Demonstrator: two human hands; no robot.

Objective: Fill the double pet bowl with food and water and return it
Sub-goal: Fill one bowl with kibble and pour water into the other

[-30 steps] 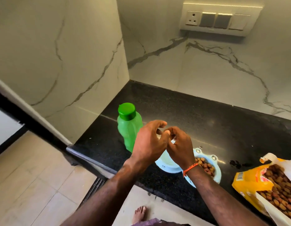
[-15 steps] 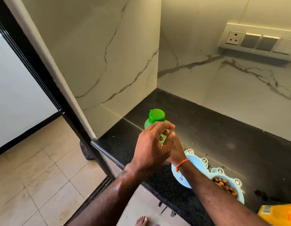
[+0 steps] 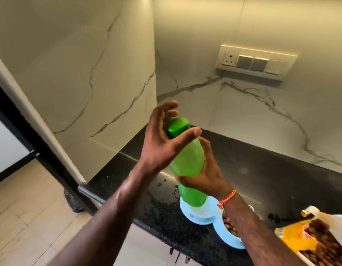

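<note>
Right hand (image 3: 206,175) wraps the green bottle (image 3: 187,160); left hand (image 3: 162,139) spread at its cap (image 3: 177,127).
Bottle hides part of the blue pet bowl (image 3: 200,217) on the desk (image 3: 262,169).

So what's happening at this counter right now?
A person's right hand grips a green plastic bottle above the light blue double pet bowl on the black stone counter. The left hand is open beside its closed green cap. One compartment holds kibble; an open yellow bag lies nearby.

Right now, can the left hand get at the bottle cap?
Probably yes: the open left hand is right beside the cap with nothing between, while the right hand holds the bottle.
</note>
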